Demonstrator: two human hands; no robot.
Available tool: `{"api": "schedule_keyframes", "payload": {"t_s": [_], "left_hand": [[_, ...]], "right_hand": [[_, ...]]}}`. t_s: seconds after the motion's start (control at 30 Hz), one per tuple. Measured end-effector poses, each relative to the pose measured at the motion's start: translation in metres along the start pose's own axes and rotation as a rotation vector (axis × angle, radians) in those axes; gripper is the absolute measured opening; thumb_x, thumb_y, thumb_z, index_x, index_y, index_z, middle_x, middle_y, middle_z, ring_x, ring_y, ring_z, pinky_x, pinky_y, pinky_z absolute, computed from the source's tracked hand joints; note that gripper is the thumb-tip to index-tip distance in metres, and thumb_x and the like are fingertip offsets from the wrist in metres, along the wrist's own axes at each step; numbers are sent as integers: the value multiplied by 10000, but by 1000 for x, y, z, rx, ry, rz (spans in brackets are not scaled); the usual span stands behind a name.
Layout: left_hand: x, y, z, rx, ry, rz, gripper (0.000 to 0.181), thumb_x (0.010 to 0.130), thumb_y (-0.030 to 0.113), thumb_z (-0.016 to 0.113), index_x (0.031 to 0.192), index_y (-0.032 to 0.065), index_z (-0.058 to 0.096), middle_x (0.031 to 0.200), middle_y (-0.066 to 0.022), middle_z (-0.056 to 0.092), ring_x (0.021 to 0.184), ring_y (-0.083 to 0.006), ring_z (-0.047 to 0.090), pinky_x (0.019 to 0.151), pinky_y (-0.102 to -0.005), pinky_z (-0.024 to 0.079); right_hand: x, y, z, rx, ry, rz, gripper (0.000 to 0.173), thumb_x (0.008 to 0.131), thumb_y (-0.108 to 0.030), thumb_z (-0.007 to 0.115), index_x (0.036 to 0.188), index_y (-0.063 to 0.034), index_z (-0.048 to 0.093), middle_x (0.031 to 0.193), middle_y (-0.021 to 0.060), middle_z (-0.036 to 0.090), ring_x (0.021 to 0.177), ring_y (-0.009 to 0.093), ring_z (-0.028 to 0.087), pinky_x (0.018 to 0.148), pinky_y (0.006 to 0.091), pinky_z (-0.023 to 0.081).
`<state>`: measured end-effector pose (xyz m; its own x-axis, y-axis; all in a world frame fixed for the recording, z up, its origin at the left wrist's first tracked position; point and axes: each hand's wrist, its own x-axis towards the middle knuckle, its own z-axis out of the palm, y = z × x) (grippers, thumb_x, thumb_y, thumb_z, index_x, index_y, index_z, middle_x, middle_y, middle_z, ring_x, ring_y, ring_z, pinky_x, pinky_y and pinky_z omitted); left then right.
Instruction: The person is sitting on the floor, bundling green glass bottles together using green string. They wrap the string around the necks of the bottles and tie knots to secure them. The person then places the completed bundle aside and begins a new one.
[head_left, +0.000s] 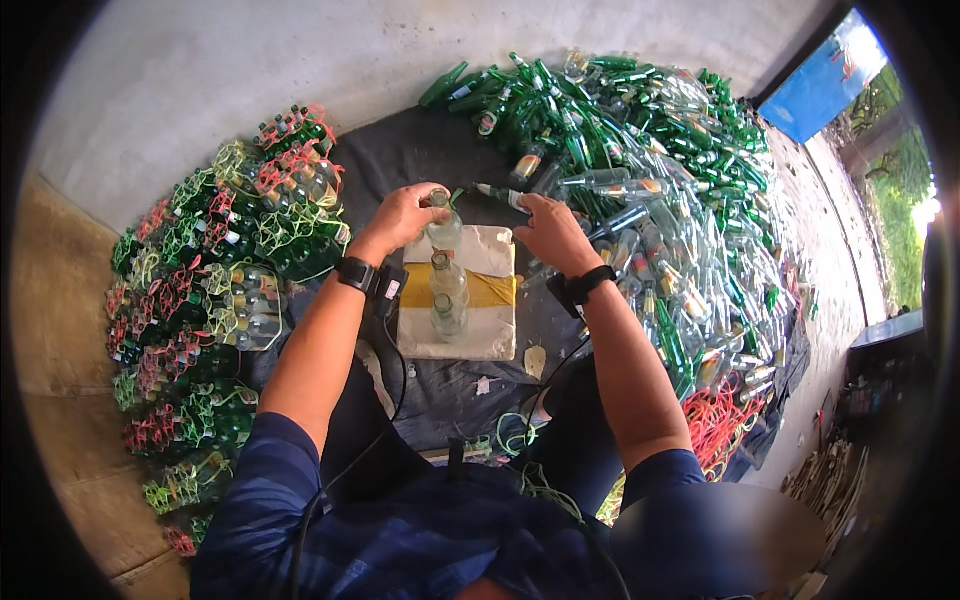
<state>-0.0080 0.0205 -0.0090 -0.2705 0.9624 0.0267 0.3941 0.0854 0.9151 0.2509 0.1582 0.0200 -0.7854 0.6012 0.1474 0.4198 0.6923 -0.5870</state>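
Observation:
Before me lies a whitish block with a yellow band (493, 291). On its left part stand clear glass bottles in a row, the nearest (450, 321) and a middle one (448, 280). My left hand (411, 217) has its fingers around the neck of the far clear bottle (445, 229) in that row. Beyond the block and to the right, my right hand (553, 231) touches a green glass bottle (507, 196) at the pile's edge, its neck pointing left. The palm side is hidden, so the grip is unclear.
Loose green and clear bottles form a large pile (675, 172) at the right. Bottles bundled with red and green cord (225, 292) stand at the left. Red cord (716, 427) lies at the lower right. Dark sheeting (397, 150) covers the floor, with a wall (300, 60) behind.

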Motion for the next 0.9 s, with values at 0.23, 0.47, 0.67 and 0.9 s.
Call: {"api": "schedule_keyframes", "payload": {"t_s": [0.23,0.47,0.67,0.9], "left_hand": [[0,-6,6,75,-92,-32,312,888,100,824,1173,42,713,904,30,684,839,-53,597,764,-271,510],[-1,-6,10,82,-140,-24,304,886,93,825,1166,40,719,885,27,679,813,-57,599,739,-266,506],[-3,-7,10,93,-134,-37,315,883,72,822,1182,43,729,927,10,721,865,-66,646,785,-270,536],[-5,-4,12,220,-123,-13,359,843,91,847,1181,40,738,966,-36,764,905,-96,693,826,-289,557]], "right_hand": [[0,2,0,-29,-5,17,388,813,-141,747,1154,34,688,1111,261,721,1090,436,675,952,491,535],[-1,10,2,-65,15,-24,365,811,-161,747,1106,39,670,1005,255,715,984,447,682,877,485,540],[-2,10,4,-51,24,-30,324,811,-162,733,1052,36,646,960,245,708,938,452,680,849,483,536],[-2,13,5,-56,-7,6,335,814,-178,725,1078,20,665,964,232,718,966,444,689,889,485,532]]}}
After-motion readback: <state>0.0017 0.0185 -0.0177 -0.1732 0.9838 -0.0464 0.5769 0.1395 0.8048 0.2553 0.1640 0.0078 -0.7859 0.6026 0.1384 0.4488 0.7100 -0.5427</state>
